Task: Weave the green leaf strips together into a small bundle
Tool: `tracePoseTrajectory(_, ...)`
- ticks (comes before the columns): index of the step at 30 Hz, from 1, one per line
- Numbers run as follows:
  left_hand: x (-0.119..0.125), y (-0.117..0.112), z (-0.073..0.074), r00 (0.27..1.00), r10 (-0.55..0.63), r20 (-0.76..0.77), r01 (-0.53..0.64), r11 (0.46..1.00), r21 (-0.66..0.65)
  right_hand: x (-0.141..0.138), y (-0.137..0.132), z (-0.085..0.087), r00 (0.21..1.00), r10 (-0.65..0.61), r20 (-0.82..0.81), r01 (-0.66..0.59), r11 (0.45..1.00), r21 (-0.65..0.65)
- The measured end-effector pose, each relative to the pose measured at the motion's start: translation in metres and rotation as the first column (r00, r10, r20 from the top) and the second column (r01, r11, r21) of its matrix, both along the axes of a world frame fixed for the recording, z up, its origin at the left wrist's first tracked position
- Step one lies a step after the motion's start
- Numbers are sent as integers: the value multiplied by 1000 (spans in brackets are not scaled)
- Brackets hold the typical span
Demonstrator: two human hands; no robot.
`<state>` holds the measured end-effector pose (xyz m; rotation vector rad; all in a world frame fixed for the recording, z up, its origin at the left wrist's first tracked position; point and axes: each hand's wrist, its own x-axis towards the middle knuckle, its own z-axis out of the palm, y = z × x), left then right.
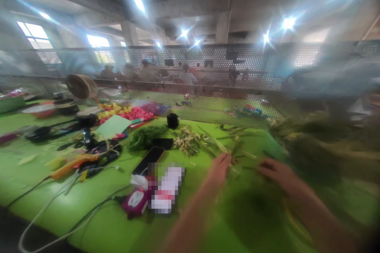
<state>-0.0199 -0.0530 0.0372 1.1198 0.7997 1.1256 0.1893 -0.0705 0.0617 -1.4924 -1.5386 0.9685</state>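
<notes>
My left hand [220, 167] is closed around a sprig of long green leaves [220, 144], which fans out above the fingers toward the back of the table. To its right, my right hand [274, 172] is closed in a pinch, its fingertips pointing at the sprig. A thin dark strand seems to run between the two hands, but blur hides what the right fingers hold. Just left of the sprig lies a heap of pale cream and green petal-like pieces [187, 141].
Large blurred bundles of greenery [320, 150] fill the right side. Left of my hands are a phone with a lit screen [168, 189], a dark phone [148, 160], a purple device [135, 202] and an orange glue gun [74, 165] with cables. A perforated metal divider [190, 73] stands behind.
</notes>
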Motion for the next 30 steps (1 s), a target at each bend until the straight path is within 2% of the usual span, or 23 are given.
tracePoseTrajectory(5,16,-9,-5,986,-163,-23,163,986,-25,-11,-5,8,999,-50,-12,50,999,-13)
tracePoseTrajectory(9,19,-9,-9,982,-188,-8,187,982,-22,-14,-4,10,989,-147,26,147,989,14)
tracePoseTrajectory(11,16,-7,-8,986,-160,43,161,986,-39,-11,-2,6,989,-151,-8,151,987,51)
tracePoseTrajectory(14,7,-3,-1,985,-75,154,87,993,-74,-3,2,-4,993,-91,-71,95,994,50)
tracePoseTrajectory(19,-11,3,12,936,29,350,0,997,-82,10,11,-12,990,-86,-115,90,996,26)
tracePoseTrajectory(25,-26,9,17,892,102,441,-54,991,-119,10,7,2,969,-213,-125,208,977,-51)
tracePoseTrajectory(30,-33,11,20,871,141,471,-89,988,-129,11,1,15,961,-260,94,260,966,8)
